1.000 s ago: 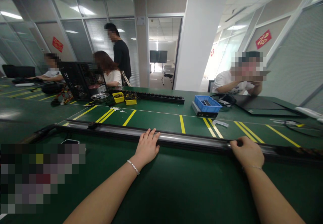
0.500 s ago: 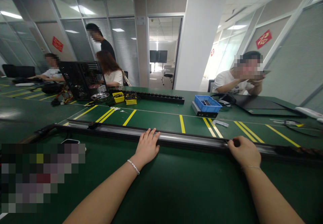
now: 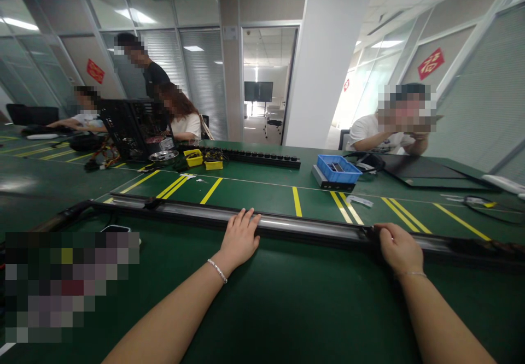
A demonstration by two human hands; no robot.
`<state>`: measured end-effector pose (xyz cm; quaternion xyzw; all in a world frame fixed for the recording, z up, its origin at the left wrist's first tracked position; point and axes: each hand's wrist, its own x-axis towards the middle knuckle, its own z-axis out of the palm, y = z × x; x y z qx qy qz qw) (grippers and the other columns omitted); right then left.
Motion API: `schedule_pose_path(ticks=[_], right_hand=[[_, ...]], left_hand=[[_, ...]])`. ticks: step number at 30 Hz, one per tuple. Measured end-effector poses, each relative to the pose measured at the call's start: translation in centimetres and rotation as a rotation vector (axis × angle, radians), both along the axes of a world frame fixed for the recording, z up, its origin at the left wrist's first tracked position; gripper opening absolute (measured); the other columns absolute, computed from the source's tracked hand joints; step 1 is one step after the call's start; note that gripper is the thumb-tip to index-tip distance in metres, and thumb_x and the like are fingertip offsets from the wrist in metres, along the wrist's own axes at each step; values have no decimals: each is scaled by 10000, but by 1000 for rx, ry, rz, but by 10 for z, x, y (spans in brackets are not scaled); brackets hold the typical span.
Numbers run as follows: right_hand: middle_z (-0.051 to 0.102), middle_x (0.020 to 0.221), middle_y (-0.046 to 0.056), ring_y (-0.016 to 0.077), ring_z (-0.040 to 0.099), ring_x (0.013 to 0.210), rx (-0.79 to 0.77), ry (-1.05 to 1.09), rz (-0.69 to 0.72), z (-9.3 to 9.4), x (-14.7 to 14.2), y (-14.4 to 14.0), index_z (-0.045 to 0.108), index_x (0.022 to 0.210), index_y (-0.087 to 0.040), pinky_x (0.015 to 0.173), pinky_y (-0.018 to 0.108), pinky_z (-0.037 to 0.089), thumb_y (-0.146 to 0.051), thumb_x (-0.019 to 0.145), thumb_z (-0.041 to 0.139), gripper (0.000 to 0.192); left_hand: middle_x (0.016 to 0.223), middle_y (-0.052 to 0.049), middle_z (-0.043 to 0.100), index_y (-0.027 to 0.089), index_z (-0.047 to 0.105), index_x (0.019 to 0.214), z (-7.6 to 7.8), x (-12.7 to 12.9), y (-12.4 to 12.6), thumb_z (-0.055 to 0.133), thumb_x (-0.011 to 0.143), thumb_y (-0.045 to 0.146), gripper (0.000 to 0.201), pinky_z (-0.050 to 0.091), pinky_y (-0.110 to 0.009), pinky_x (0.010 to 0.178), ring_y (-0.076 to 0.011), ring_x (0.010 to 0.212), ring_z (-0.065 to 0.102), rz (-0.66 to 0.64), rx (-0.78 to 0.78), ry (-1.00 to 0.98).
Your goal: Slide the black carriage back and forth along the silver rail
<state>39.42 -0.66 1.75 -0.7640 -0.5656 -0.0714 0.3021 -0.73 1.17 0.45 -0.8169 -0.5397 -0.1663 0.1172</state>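
A long metal rail with a shiny roller runs left to right across the green table in front of me. My left hand lies flat, palm down, with its fingertips resting on the rail's near edge; a bead bracelet circles that wrist. My right hand sits farther right with its fingers curled over the rail's near edge, a thin bracelet on the wrist. Neither hand holds a loose object.
Beyond the rail are a blue tray on a grey box, a black power strip, yellow bins and an open computer case. A person sits at the right behind a black panel; three people are at the left back.
My right hand has slid slightly left and curled more over the rail. The standing person at the back has walked left. My left hand has stayed put.
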Motion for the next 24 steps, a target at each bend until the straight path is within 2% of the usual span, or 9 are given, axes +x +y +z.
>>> schedule_pose_path(ticks=[8, 24], right_hand=[[652, 984, 69, 241, 575, 940, 9, 18, 38, 0, 1, 0, 652, 905, -196, 802, 364, 450, -304, 741, 365, 348], [653, 941, 71, 226, 589, 854, 42, -86, 94, -5, -8, 4, 644, 929, -192, 713, 338, 459, -322, 737, 392, 342]], left_hand=[[1425, -67, 376, 248, 404, 1328, 0, 0, 0, 507, 827, 350, 522, 246, -435, 1060, -266, 1321, 287, 4, -2, -2], [1417, -68, 388, 248, 420, 1314, 2, 0, 0, 512, 823, 342, 508, 249, -438, 1061, -268, 1318, 295, 0, -10, -8]])
